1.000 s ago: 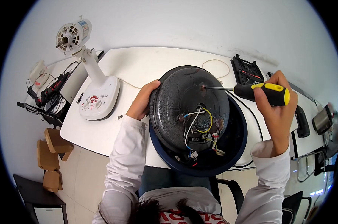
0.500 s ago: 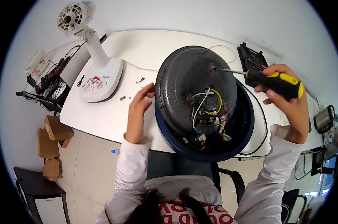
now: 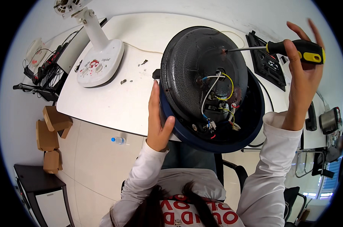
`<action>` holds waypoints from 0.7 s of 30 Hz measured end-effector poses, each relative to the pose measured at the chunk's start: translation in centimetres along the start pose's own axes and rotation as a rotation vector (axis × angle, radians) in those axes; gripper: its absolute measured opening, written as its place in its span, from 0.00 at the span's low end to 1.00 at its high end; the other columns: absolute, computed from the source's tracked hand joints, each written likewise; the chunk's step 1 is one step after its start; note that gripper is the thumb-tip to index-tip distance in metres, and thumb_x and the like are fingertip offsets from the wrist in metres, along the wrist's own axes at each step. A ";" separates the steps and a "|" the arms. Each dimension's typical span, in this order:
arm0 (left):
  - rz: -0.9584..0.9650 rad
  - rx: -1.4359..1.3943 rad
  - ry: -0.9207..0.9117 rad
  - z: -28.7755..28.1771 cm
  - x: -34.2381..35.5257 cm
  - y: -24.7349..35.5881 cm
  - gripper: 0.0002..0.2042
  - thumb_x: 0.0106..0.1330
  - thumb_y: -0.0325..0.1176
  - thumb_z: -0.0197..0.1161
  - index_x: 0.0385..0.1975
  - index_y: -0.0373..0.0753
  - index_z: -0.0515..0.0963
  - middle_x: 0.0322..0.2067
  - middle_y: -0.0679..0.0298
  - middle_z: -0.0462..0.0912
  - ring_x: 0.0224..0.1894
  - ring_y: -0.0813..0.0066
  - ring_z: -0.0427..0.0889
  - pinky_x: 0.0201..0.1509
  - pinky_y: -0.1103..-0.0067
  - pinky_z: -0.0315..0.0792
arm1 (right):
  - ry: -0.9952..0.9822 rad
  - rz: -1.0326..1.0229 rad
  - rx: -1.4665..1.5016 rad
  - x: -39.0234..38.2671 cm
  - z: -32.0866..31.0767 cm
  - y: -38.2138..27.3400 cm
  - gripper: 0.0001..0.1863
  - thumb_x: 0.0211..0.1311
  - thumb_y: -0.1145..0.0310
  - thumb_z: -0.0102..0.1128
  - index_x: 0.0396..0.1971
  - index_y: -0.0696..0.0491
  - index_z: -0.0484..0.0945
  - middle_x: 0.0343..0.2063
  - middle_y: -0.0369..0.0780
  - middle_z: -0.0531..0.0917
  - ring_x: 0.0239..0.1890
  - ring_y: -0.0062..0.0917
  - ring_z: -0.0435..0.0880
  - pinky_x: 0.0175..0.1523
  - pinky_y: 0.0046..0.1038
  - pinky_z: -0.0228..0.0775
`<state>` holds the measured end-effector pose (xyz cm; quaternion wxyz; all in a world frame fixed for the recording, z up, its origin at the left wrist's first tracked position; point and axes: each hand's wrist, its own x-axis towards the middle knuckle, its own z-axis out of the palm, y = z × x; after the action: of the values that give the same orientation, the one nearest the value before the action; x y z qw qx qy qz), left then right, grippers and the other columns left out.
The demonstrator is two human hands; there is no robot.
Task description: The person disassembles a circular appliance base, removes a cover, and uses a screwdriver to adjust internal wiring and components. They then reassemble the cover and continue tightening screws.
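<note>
A round black metal appliance body (image 3: pixel 194 56) with white, yellow and blue wires leans tilted in a dark blue bowl-shaped housing (image 3: pixel 217 145). My left hand (image 3: pixel 158 123) holds the housing's left side, thumb at the rim and fingers stretched along the wall. In my right hand (image 3: pixel 302 72) is a screwdriver (image 3: pixel 294 50) with a black and yellow handle, held between thumb and fingers, some fingertips raised. Its shaft lies almost level, and the tip touches or nearly touches a reddish spot on the upper part of the black body. Loose connectors hang near the body's lower edge.
A white fan stand (image 3: pixel 101 62) stands at the table's left. Small screws (image 3: pixel 123 81) and scraps lie between it and the housing. An open black tool case (image 3: pixel 268 62) is at the back right. Cardboard boxes (image 3: pixel 47 135) and a bottle (image 3: pixel 119 140) are on the floor.
My left hand has come down from the black body's side to the housing's rim. My right-hand fingers have opened out around the screwdriver handle. The whole view has shifted.
</note>
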<state>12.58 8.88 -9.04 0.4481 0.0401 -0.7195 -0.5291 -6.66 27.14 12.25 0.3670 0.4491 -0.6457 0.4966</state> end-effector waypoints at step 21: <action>-0.034 0.067 -0.100 -1.0 -0.2 -0.7 0.45 0.62 0.64 0.56 0.73 0.40 0.55 0.73 0.42 0.47 0.75 0.44 0.50 0.75 0.60 0.47 | 0.064 -0.063 -0.212 -0.2 -3.7 0.6 0.30 0.60 0.69 0.71 0.60 0.51 0.68 0.51 0.51 0.82 0.33 0.24 0.87 0.36 0.17 0.79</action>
<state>13.08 7.95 -9.66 0.4006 0.0408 -0.7576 -0.5138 -7.05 30.82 12.71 0.4481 0.4120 -0.6681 0.4279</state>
